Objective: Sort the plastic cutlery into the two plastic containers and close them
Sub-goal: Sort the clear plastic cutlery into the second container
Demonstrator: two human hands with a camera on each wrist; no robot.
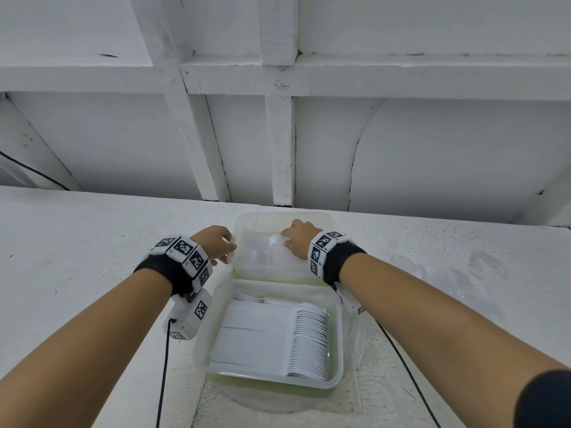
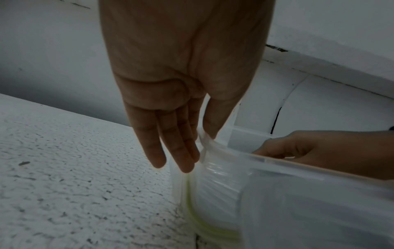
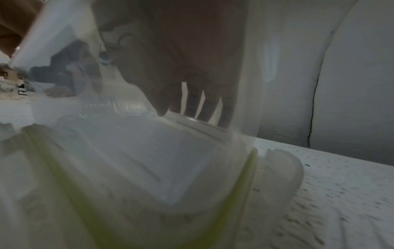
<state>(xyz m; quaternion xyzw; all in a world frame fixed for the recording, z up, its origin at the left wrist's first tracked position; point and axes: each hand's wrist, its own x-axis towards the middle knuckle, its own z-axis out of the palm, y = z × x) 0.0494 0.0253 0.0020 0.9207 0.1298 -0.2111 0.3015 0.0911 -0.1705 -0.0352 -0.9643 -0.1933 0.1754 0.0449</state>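
Observation:
Two translucent containers stand in line on the white table. The near container holds a neat stack of white cutlery. The far container holds clear cutlery. My left hand pinches the far container's left wall, thumb inside the rim and fingers outside. My right hand reaches down inside that container, fingers curled onto the clear cutlery bundle. It shows through the container wall in the right wrist view. A yellow-green seal runs along each container's base.
A white panelled wall rises just behind the table's back edge, close to the far container. Faint clear plastic pieces lie on the table to the right. A black cable crosses the far left. Wrist-camera cables hang beside the near container.

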